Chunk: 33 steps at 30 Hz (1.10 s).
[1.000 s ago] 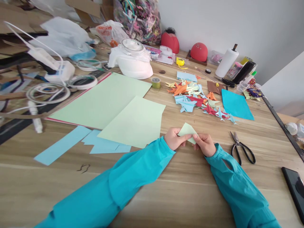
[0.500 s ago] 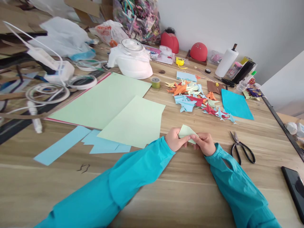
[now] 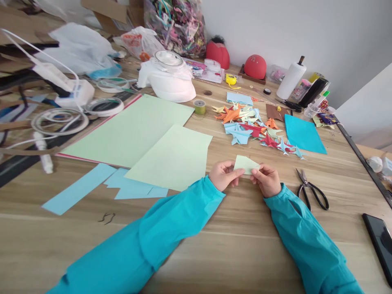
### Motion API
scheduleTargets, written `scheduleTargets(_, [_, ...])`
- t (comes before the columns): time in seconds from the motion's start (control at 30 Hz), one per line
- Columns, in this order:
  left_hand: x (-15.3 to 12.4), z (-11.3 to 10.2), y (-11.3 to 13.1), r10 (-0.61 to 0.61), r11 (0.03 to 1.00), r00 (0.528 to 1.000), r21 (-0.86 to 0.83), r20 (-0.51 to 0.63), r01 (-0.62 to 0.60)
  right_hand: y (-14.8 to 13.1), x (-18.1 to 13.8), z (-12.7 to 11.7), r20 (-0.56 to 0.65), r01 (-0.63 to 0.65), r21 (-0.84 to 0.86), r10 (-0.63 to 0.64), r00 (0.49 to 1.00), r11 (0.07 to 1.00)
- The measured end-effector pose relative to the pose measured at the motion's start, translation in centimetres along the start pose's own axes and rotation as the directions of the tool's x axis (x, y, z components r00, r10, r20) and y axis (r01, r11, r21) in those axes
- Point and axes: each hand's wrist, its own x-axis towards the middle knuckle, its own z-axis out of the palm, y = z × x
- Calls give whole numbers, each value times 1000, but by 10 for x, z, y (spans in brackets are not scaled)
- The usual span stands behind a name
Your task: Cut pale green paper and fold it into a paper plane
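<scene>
A small folded piece of pale green paper [image 3: 246, 164] is held above the table between my two hands. My left hand [image 3: 226, 175] pinches its left side, thumb on the near face. At its right corner my right hand [image 3: 267, 179] grips with thumb and fingers. Beyond my hands lies a pile of folded paper cranes [image 3: 240, 132] in orange, red, light blue and pale green. To the left, a pale green sheet [image 3: 176, 159] overlaps a larger green sheet [image 3: 131, 126], with light blue paper strips [image 3: 79, 188] in front.
Black-handled scissors [image 3: 310, 190] lie right of my right hand, and a phone [image 3: 379, 245] sits at the right edge. Behind are a thread spool [image 3: 200, 107], a yellow tape measure [image 3: 231, 79] and a turquoise sheet [image 3: 304, 134]. Cables [image 3: 58, 120] crowd the far left.
My hands have moved slightly apart, the right one shifting right to the paper's corner. The green paper has turned and shows a wider face.
</scene>
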Motion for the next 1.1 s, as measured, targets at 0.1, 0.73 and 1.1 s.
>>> scheduleTargets(0.1, [-1, 1, 1, 6, 1000, 1000, 19, 8, -6, -2, 1, 2, -68, -17, 121, 25, 997, 992])
scheduleTargets(0.73, [2, -2, -9, 28, 999, 997, -37, -76, -30, -13, 2, 2, -13, -87, 238, 93, 996, 967])
scheduleTargets(1.1, [-3, -2, -4, 6, 997, 999, -77, 47, -3, -4, 3, 7, -137, -36, 155, 58, 989, 987])
